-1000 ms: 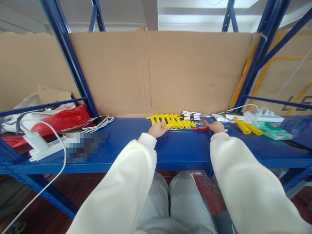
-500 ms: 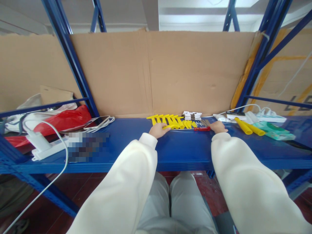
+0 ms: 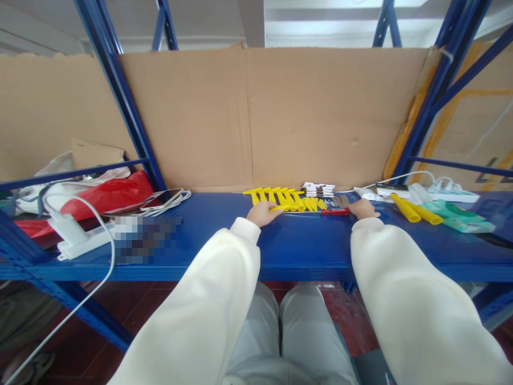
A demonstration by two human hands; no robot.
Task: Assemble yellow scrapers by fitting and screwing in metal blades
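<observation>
Both my arms in white sleeves reach across a blue metal shelf (image 3: 224, 235). My left hand (image 3: 262, 213) is curled round the near end of a yellow plastic piece (image 3: 280, 207), at the front of a row of several yellow T-shaped pieces (image 3: 276, 196). My right hand (image 3: 363, 208) rests at the right end of a red-handled tool (image 3: 334, 212) that lies flat on the shelf; its fingers are mostly hidden. A small stack of white cards (image 3: 318, 189) sits behind the tool.
Brown cardboard (image 3: 312, 117) backs the shelf between blue uprights (image 3: 120, 96). Two yellow tubes (image 3: 412, 209), a green packet (image 3: 457, 219) and a white power strip (image 3: 449, 192) lie to the right. A phone (image 3: 162, 199), red bag (image 3: 104, 195) and white charger with cable (image 3: 74, 232) lie left.
The view has shifted slightly; both hands stay at the same places by the yellow pieces and the red-handled tool.
</observation>
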